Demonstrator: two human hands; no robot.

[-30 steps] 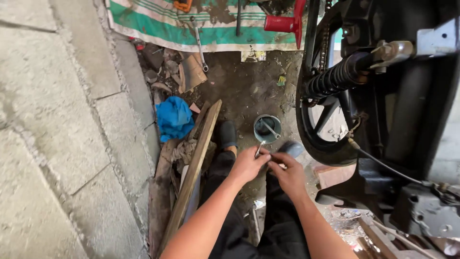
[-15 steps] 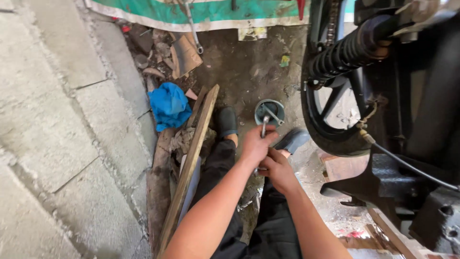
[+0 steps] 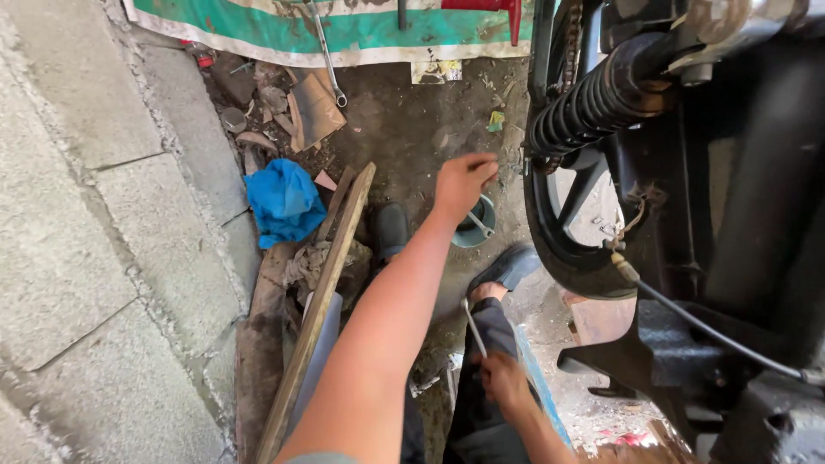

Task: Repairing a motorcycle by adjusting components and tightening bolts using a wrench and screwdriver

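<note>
Left hand (image 3: 462, 182): stretched forward over the small grey bowl (image 3: 475, 230) on the dirt floor, fingers curled; whether the grip pinches anything cannot be told. Right hand (image 3: 504, 381): low by the knee, grip closed on a thin metal rod (image 3: 473, 327) slanting upward. Adjacent: black motorcycle wheel (image 3: 563, 249), coil spring (image 3: 593, 103), wooden plank (image 3: 320, 301), blue cloth (image 3: 284, 202), block wall (image 3: 94, 215).
</note>
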